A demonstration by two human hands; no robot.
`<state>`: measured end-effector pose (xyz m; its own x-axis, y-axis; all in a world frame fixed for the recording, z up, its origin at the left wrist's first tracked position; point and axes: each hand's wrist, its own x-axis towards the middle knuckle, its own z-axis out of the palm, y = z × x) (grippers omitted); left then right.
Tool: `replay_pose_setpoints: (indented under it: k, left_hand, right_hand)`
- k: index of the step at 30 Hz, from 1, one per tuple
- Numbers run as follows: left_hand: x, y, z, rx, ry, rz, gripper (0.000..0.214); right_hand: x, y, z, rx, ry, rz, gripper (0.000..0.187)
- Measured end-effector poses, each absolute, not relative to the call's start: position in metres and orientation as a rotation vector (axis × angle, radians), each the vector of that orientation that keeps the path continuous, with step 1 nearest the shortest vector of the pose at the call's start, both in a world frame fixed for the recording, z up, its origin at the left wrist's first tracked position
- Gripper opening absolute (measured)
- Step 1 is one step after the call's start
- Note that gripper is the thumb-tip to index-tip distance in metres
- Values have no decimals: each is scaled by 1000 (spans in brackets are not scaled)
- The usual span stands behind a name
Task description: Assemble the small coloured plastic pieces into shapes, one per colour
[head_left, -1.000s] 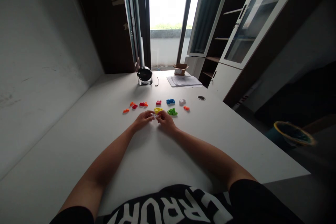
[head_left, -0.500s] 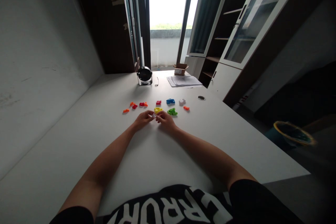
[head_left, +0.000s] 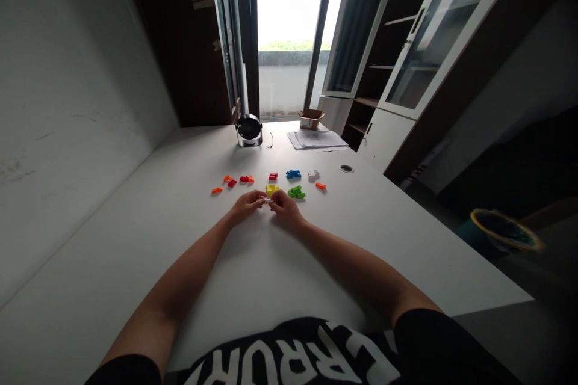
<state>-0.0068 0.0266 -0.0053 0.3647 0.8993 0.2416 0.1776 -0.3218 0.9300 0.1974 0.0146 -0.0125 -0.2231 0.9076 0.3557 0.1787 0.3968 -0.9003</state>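
Observation:
My left hand (head_left: 246, 205) and my right hand (head_left: 284, 207) meet at the middle of the white table (head_left: 180, 240), fingertips pinched together on a small white piece (head_left: 266, 199) between them. Just beyond the fingers lies a yellow piece (head_left: 271, 189), with a green piece (head_left: 297, 192) to its right. Farther back sit a blue piece (head_left: 293, 174), a red piece (head_left: 273, 176), a whitish piece (head_left: 313, 174) and an orange piece (head_left: 320, 186). To the left lie small orange and red pieces (head_left: 231, 181).
A small round fan (head_left: 248, 130) stands at the table's far end, with a stack of papers (head_left: 316, 139) and an open cardboard box (head_left: 310, 118) beside it. A cable hole (head_left: 347, 168) is at the right. Glass-door cabinets (head_left: 397, 54) stand right; a bin (head_left: 503, 230) is on the floor.
Both hands stay pinched together at the same spot, with only slight shifts of the fingertips. The pieces on the table have not moved.

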Motion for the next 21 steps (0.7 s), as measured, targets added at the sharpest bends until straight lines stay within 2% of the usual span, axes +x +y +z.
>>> replay_pose_setpoints:
  k: [13, 21]
  left_hand:
    - [-6, 26, -1, 1668, 938, 1038, 38]
    - [-6, 25, -4, 1687, 951, 1003, 37]
  right_hand:
    - [207, 15, 12, -1018, -1831, 643, 15]
    - [299, 97, 40, -1448, -1603, 16, 14]
